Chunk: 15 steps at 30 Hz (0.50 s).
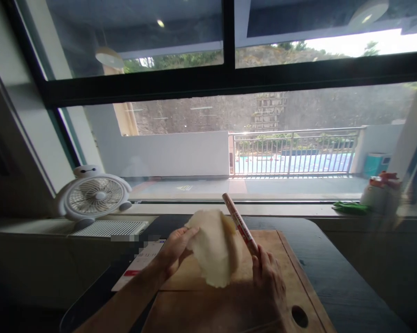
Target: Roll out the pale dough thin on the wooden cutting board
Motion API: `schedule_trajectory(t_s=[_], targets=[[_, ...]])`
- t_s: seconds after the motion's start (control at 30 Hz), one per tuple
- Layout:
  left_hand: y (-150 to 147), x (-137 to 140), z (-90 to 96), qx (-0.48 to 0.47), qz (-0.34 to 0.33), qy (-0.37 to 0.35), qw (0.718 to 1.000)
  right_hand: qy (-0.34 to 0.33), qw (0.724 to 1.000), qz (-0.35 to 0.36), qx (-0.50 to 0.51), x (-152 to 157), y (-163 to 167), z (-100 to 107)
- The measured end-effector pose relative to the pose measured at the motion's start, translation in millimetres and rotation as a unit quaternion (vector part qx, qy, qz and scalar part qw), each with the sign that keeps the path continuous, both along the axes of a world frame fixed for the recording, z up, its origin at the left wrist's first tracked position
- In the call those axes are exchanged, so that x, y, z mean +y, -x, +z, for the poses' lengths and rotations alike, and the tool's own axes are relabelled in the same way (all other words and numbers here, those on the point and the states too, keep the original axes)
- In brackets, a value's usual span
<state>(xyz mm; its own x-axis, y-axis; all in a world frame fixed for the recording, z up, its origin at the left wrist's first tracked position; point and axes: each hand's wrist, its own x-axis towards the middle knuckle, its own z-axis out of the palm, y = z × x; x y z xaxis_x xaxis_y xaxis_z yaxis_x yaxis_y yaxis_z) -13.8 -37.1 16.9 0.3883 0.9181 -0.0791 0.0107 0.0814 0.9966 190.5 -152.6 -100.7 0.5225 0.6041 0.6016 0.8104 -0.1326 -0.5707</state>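
Observation:
A thin, pale sheet of dough (211, 249) hangs above the wooden cutting board (278, 291), its right side blurred. My left hand (180, 245) pinches it by its upper left edge. In my right hand (269, 273) is a rolling pin (239, 222) with printed marks on it, tilted up and to the left beside the dough. The fingers wrap round its lower end, over the right part of the board. Part of the board lies hidden behind the dough and my forearms.
Under the board is a dark table (319, 249). A printed sheet (132, 273) with a red mark lies left of the board. Along the window sill stand a white fan (99, 196), a green cloth (350, 207) and a whitish bottle-like object (380, 199) with an orange-red top.

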Motion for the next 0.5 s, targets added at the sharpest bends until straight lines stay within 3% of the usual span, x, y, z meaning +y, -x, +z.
schedule_trajectory(t_s=[0.1, 0.17, 0.37, 0.5], targets=[[20, 3, -57.2, 0.040, 0.003, 0.075, 0.996, 0.002, 1.000, 0.019, -0.007, -5, 3, 7], [30, 1, -74.9, 0.062, 0.000, 0.076, 0.995, 0.004, 0.999, 0.034, -0.023, -5, 5, 8], [43, -15, -62.3, 0.147, -0.058, -0.048, 0.986, 0.025, 0.993, 0.096, -0.064, -5, 6, 7], [63, -7, -49.1, 0.241, 0.027, -0.175, 0.954, 0.052, 0.979, 0.170, -0.097, -7, 7, 10]])
